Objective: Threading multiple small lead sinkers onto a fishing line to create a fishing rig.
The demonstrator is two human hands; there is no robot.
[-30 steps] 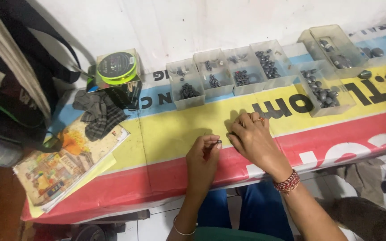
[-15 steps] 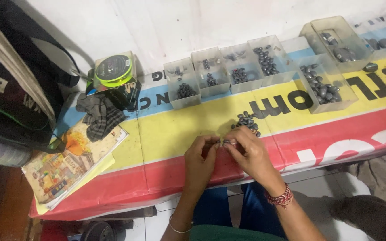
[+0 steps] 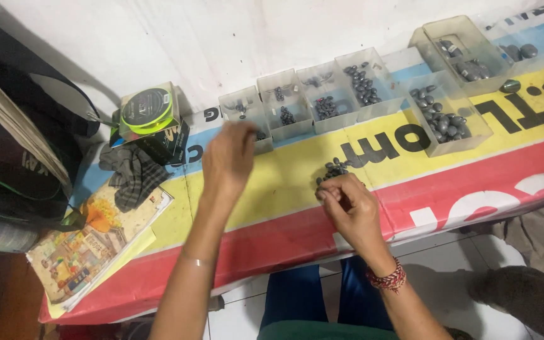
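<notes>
My left hand (image 3: 229, 156) is stretched forward, fingers bunched, right over the leftmost clear plastic tray (image 3: 244, 111) in a row of small trays holding dark grey metal weights. What it pinches is too small to make out. My right hand (image 3: 347, 204) rests on the yellow part of the table cover (image 3: 284, 182), fingertips pinched at the near edge of a small loose pile of dark weights (image 3: 335, 169). A red thread bracelet is on my right wrist.
More clear trays of weights (image 3: 451, 123) stand at the right and far right. A green spool of line (image 3: 147, 110) sits on a dark box at the left, beside a checked cloth (image 3: 132, 176), a colourful booklet (image 3: 89, 242) and a black bag (image 3: 14, 157).
My hands were together at the weight pile. Now my left hand has reached forward to the leftmost tray, while my right stays at the pile.
</notes>
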